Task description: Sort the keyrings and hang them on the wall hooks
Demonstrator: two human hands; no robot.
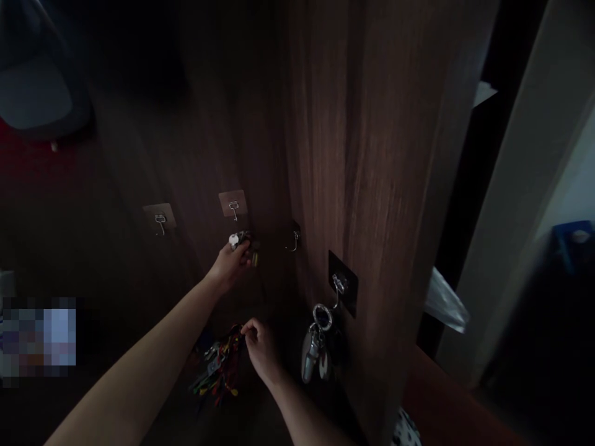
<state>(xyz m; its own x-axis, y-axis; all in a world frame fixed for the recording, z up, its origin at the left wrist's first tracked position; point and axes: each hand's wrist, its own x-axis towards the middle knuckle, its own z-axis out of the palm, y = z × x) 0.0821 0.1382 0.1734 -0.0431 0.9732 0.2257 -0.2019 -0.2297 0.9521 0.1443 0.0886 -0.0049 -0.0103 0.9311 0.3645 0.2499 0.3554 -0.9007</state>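
In dim light, my left hand (231, 263) is raised against a dark wooden panel (195, 155), its fingers closed on a small bunch of keys (239, 240) with a white tag, just below a stick-on metal hook (233, 206). Lower down, my right hand (260, 347) pinches the top of a bundle of keys with coloured tags (218, 368) that hangs below it.
Another stick-on hook (160, 220) sits to the left, and a bare hook (294, 240) at the panel's corner. On the lighter wooden side panel (372, 186), a black-backed hook (341, 284) carries a ring with key fobs (315, 353). A doorway opens to the right.
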